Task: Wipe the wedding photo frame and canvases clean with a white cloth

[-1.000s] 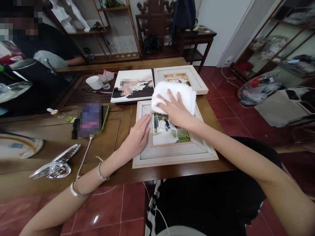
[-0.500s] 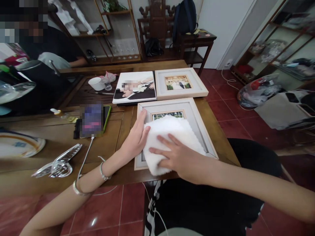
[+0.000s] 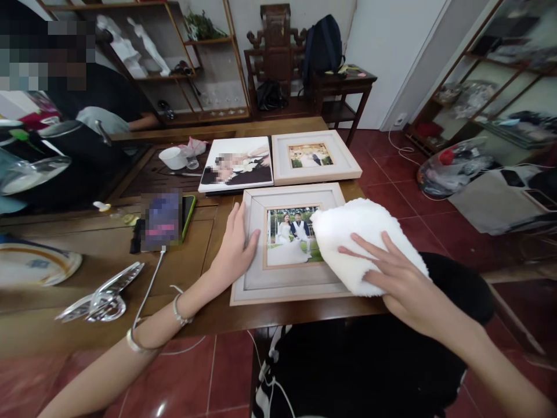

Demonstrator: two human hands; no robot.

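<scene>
Picture frame (image 3: 291,235) is lying face up on the desk (image 3: 194,241). Left hand (image 3: 232,249) is resting at the frame's left border, grip unclosed, fingers near together, thumb apart. Right hand (image 3: 402,278) is lying over white cloth (image 3: 354,222), grip spread; cloth is covering the frame's right side. Second frame (image 3: 311,157) is sitting just beyond the picture frame.

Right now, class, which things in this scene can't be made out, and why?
Head view: most of the right side of the front frame, hidden by the white cloth.
Head view: the palm of the right hand, hidden by the hand's own back.
Head view: the patterned dish, its far left cut off by the picture edge.
Head view: the phone screen, blurred into blocks.
</scene>
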